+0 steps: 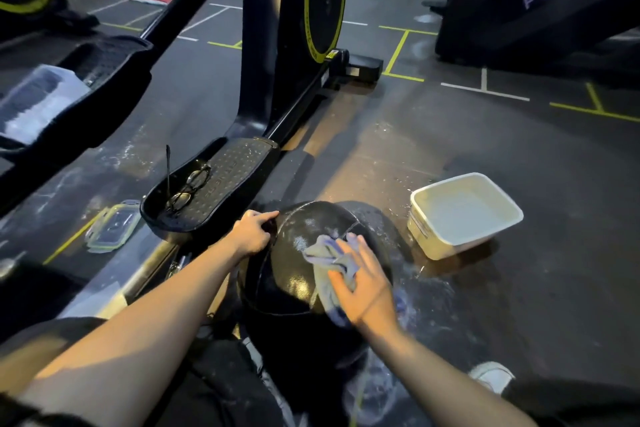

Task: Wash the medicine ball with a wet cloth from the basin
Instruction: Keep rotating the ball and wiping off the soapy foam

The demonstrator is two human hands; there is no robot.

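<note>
On a wet gym floor [519,156], just in front of the crouching person's knees, a black medicine ball [298,274] is being wiped with a pale cloth [329,263]. The ball is steadied at its upper left edge by the left hand [251,230], whose fingers are curved over the surface, apparently so that it cannot roll away under the rubbing. The cloth is pressed flat against the ball's right side by the right hand [360,282], fingers spread and fairly straight, which seems meant to cover a broad patch with each stroke. A white basin [464,215] holding water is kept near on the right, within easy reach for wetting the cloth again. Glasses [188,187] are laid on the pedal [214,184] of an exercise machine to the left, probably to keep them off the splashed floor. A clear lid [112,225] lies on the floor further left. Foam streaks suggest that washing is under way.
</note>
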